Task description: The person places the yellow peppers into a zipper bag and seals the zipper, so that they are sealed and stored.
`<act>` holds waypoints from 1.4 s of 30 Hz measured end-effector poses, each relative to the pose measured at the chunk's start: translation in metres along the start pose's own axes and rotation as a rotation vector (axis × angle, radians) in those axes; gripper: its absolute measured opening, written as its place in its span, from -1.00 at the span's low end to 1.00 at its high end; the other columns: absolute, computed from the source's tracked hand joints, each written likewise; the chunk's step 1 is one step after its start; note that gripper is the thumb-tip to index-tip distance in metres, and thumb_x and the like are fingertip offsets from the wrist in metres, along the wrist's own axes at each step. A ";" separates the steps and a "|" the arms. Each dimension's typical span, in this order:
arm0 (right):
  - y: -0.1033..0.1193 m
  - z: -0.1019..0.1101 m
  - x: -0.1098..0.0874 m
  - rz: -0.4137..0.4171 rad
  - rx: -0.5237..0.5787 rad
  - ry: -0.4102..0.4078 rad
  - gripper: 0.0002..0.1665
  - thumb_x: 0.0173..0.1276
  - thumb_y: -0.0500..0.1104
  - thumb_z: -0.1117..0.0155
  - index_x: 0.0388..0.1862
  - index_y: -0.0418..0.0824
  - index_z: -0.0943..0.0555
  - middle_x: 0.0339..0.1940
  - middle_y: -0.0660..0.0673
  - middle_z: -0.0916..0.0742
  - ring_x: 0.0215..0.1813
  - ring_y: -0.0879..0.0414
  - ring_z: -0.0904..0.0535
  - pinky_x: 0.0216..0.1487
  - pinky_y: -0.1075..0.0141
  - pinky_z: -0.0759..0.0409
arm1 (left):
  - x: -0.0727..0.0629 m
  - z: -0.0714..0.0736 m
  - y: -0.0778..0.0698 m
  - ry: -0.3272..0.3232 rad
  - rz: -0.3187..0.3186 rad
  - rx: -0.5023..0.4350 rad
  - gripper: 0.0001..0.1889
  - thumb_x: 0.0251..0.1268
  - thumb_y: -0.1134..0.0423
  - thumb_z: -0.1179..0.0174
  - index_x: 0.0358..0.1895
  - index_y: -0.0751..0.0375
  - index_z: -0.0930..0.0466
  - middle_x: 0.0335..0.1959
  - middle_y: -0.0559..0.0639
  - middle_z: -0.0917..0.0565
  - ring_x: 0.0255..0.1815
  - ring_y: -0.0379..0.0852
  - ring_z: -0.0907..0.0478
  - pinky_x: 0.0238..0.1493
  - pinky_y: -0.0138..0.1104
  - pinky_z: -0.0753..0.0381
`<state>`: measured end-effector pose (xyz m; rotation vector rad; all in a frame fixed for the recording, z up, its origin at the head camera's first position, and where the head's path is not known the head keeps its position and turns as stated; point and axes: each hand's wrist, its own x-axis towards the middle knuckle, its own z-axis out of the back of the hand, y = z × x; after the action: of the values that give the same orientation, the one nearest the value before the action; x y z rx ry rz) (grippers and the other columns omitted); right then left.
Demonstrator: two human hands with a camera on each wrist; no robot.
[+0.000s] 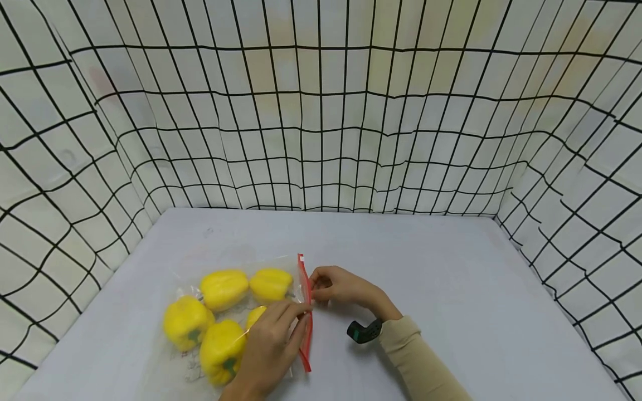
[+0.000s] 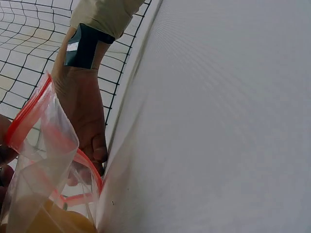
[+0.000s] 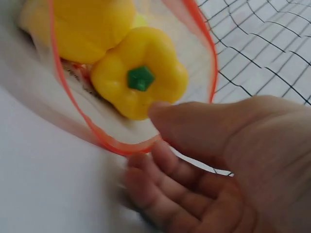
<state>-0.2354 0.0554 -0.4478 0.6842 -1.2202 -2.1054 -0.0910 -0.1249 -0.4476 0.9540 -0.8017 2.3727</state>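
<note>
A clear zip bag (image 1: 165,367) with a red zip edge (image 1: 305,361) lies on its side, its mouth facing right. Several yellow bell peppers (image 1: 224,289) are inside it. My left hand (image 1: 271,345) reaches over the bag's near side and pinches the red edge, seen at the far left of the left wrist view. At the mouth, my right hand (image 1: 346,288) holds the lip, thumb inside and curled fingers outside. In the right wrist view the mouth gapes, showing a bell pepper (image 3: 141,73) with a green stem end.
The bag rests on a white table (image 1: 451,289). Black netting (image 1: 346,128) over pale walls encloses the back and both sides of the table. A dark wrist device (image 1: 363,331) is strapped at my right wrist, below the beige sleeve (image 1: 421,356).
</note>
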 end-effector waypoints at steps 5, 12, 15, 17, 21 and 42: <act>-0.001 0.002 -0.005 -0.010 0.133 0.182 -0.85 0.45 -0.23 -0.30 -0.04 -0.20 -0.67 -0.30 -0.03 -0.75 -0.34 0.13 -0.66 -0.22 0.33 -0.69 | 0.001 0.001 -0.002 -0.011 0.016 0.024 -0.75 0.17 0.39 -0.49 -0.10 0.08 -0.75 -0.26 -0.22 -0.67 -0.26 -0.23 -0.55 -0.16 -0.51 -0.54; 0.000 -0.003 -0.009 -0.030 0.259 0.387 -0.83 0.48 -0.27 -0.30 -0.03 -0.31 -0.67 -0.33 -0.07 -0.79 -0.34 0.15 -0.74 -0.21 0.35 -0.74 | 0.002 0.001 -0.003 -0.005 0.016 0.022 -0.76 0.18 0.38 -0.48 -0.10 0.09 -0.74 -0.26 -0.21 -0.66 -0.25 -0.24 -0.55 -0.14 -0.51 -0.55; 0.001 -0.007 -0.010 -0.042 0.289 0.417 -0.85 0.48 -0.29 -0.28 -0.07 -0.34 -0.67 -0.42 -0.05 -0.78 -0.38 0.19 -0.70 -0.27 0.38 -0.73 | 0.002 0.001 -0.003 -0.008 0.011 0.027 -0.80 0.21 0.37 -0.44 -0.11 0.09 -0.74 -0.27 -0.20 -0.66 -0.27 -0.25 -0.53 -0.17 -0.50 -0.54; 0.001 -0.010 -0.010 -0.039 0.311 0.437 -0.85 0.47 -0.32 -0.26 -0.09 -0.41 -0.66 -0.45 -0.04 -0.77 -0.40 0.20 -0.69 -0.28 0.39 -0.73 | 0.002 0.001 -0.004 -0.011 0.009 0.027 -0.80 0.22 0.38 -0.43 -0.12 0.09 -0.74 -0.27 -0.20 -0.66 -0.28 -0.26 -0.52 -0.20 -0.52 -0.53; 0.002 -0.019 -0.008 -0.025 0.331 0.485 -0.84 0.46 -0.39 -0.19 -0.14 -0.53 -0.60 -0.49 -0.01 -0.75 -0.42 0.22 -0.66 -0.29 0.41 -0.71 | 0.002 0.002 -0.006 -0.008 0.029 0.031 -0.78 0.21 0.37 -0.45 -0.10 0.07 -0.74 -0.26 -0.21 -0.67 -0.28 -0.28 -0.51 -0.19 -0.58 -0.52; 0.001 -0.022 -0.003 0.016 0.350 0.474 -0.76 0.49 -0.37 -0.15 0.06 -0.46 -0.57 -0.29 -0.07 -0.75 -0.31 0.13 -0.70 -0.24 0.32 -0.75 | 0.001 0.004 -0.002 -0.031 0.032 0.013 -0.80 0.24 0.40 -0.39 -0.10 0.11 -0.73 -0.28 -0.18 -0.67 -0.33 -0.27 -0.49 -0.21 -0.54 -0.49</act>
<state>-0.2182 0.0447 -0.4565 1.2407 -1.3124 -1.5937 -0.0886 -0.1263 -0.4443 0.9929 -0.8205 2.3985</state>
